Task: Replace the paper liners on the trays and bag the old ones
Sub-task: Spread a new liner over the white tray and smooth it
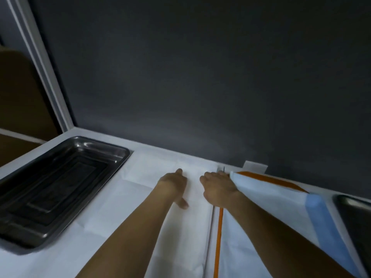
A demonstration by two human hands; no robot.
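Right of the steel tray (60,189), our two hands rest on white paper (140,217) spread over the counter. Our left hand (173,187) lies flat and open on the sheet, fingers pointing away toward the dark wall (200,77). Our right hand (217,189) sits just beside it, knuckles up, fingers curled at the near edge of a bag with orange and blue bands (281,197); whether it pinches paper or bag we cannot tell. The tray is bare, unlined, its long axis running away from us, and it lies left of both hands, so the left hand is nearer. A second tray (357,217) shows at the far right, beyond the bag.
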